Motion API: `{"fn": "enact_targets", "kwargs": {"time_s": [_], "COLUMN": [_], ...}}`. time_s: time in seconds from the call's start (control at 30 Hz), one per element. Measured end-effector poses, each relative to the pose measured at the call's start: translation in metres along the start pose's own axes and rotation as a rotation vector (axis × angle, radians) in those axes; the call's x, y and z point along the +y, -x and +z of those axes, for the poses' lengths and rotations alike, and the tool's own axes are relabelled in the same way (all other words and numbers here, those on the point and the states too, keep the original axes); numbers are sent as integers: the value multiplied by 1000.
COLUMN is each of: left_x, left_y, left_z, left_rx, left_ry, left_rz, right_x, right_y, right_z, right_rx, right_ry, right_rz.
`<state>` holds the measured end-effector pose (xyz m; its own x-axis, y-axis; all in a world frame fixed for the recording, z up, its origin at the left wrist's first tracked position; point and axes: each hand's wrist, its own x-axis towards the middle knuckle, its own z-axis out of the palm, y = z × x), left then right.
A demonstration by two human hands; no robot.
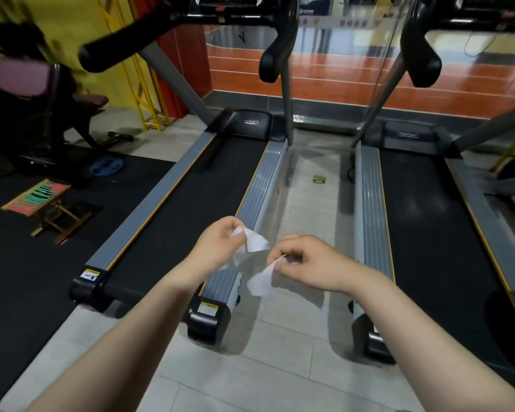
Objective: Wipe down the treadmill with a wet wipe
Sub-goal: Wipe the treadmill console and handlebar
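Wet wipe (254, 264) is being stretched between the hands above the rear end of the treadmill (191, 185), at five o'clock from its belt. Opposite corners are being pinched by curled fingers of the left hand (220, 243) and right hand (305, 267). Thin, limp and probably damp, it is best being gripped at the edges.

Bare forearms, no sleeves/gloves on left grip (217, 243), right grip (305, 264).
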<state>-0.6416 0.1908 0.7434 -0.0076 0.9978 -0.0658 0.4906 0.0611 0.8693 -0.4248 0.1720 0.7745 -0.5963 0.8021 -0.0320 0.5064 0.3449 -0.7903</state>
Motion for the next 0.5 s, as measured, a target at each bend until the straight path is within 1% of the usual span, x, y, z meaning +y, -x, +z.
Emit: {"fn": "enact_targets", "kwargs": {"time_s": [0.07,0.17,0.2,0.27,0.3,0.37,0.5], "left_x": [15,37,43,52,55,61,68], "left_y": [-11,-33,-42,-63,-73,-93,-131], "left_z": [-4,-5,-5,-6,-7,-8,-13], "left_rx": [0,16,20,26,24,0,-52], "left_ry": [9,37,47,37,20,-21,-36], "left_rz": [45,105,115,137,149,189,263], "right_x": [-3,-3,-2,5,10,20,35], "right_y": [-14,-35,-41,-57,-66,-87,-130], "right_z": [0,-4,-8,-19,-27,-45,-88], "right_rx": [40,226,277,317,324,329,281], "right_ry": [62,260,340,443,444,344,128], "right_rz": [-73,-172,-180,-105,-51,16,-45]}}
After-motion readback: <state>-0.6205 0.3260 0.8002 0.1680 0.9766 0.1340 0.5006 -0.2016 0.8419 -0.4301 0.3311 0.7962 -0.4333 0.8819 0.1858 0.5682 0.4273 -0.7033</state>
